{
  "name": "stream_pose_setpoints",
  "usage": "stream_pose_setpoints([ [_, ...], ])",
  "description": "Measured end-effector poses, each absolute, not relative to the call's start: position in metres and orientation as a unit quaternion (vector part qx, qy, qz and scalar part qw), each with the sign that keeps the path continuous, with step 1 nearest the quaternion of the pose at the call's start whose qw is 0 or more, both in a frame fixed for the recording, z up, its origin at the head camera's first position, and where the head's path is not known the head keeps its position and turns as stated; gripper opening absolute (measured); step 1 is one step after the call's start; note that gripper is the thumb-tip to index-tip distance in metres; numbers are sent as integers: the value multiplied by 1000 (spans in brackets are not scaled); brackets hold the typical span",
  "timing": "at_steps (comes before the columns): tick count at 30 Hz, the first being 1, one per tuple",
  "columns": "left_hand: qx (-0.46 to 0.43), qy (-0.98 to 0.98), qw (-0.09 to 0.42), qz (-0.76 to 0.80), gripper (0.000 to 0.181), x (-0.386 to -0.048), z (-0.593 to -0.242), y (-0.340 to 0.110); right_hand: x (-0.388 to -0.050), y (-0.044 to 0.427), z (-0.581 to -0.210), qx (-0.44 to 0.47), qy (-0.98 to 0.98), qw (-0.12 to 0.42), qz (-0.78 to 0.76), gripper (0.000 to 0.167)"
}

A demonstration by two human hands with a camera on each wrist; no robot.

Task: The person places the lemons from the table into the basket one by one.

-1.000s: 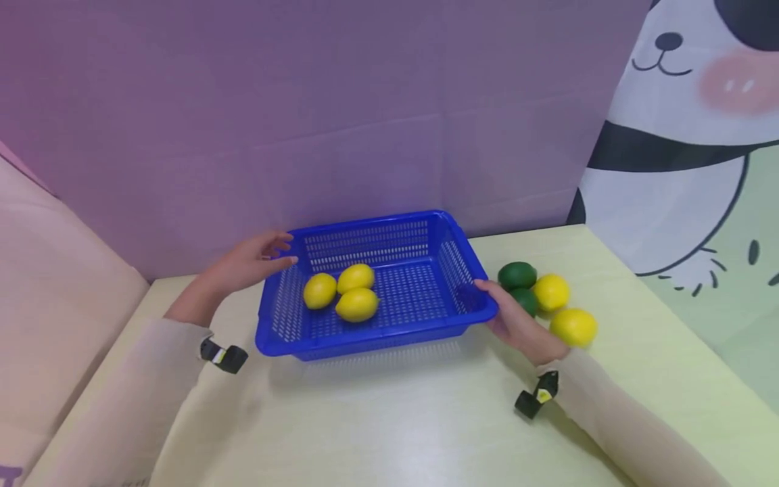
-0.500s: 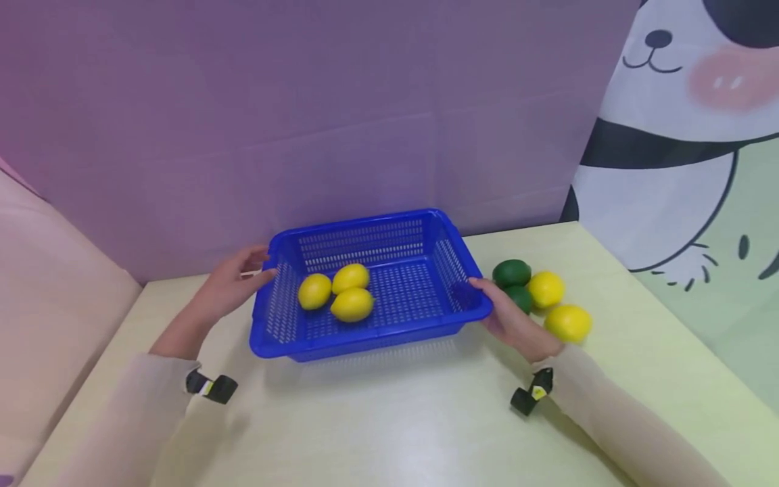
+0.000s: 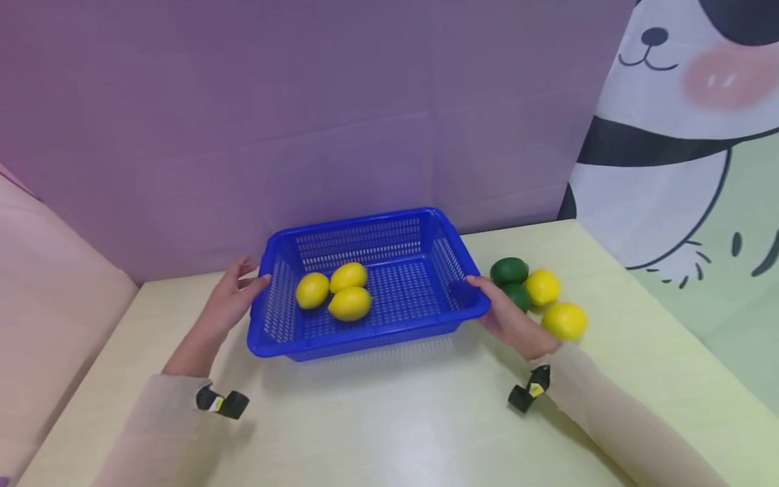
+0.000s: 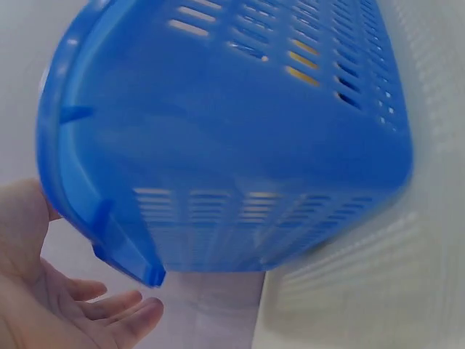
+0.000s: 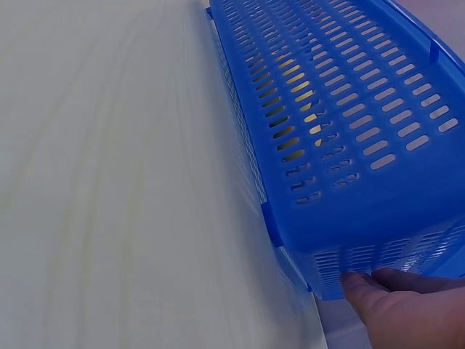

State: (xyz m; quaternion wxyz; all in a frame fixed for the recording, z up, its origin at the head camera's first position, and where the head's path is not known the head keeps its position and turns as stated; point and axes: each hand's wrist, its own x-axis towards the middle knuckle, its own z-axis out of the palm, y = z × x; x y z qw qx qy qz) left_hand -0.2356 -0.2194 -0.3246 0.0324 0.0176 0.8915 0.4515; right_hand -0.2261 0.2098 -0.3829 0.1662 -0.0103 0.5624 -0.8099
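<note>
A blue slotted basket (image 3: 402,329) holds three lemons (image 3: 350,304) toward its left side. My right hand (image 3: 514,325) grips the basket's right end, thumb over the rim and fingertips against the outer wall in the right wrist view, where the hand (image 5: 418,313) is at the lower right. At the basket's left end, my left hand (image 3: 226,297) has its thumb at the rim, with the fingers spread loosely outside. In the left wrist view this hand (image 4: 65,291) has its fingers off the basket (image 4: 218,123), and the rim hides the thumb tip.
Right of the basket, two dark green fruits (image 3: 509,271) and two more lemons (image 3: 564,321) lie on the pale table (image 3: 365,419), partly behind my right hand and forearm. A purple cloth backdrop (image 3: 341,115) stands behind, and a panda picture (image 3: 654,196) is at the right.
My left hand has moved down and left along the basket's left end. The basket and fruits shift slightly left in view together with the background; my right hand keeps its grip.
</note>
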Motion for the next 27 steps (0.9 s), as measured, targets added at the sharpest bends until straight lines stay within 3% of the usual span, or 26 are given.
stream_pose_setpoints([
  [17,-11,820,94,564,65,-240,-350,-215,-227,210,-383,-9,561,170,-810,49],
  [22,-5,783,138,607,66,-240,-353,-217,-227,210,-384,-11,553,170,-816,39],
  [27,-1,721,187,667,68,-240,-354,-220,-227,210,-383,-11,561,168,-811,49],
])
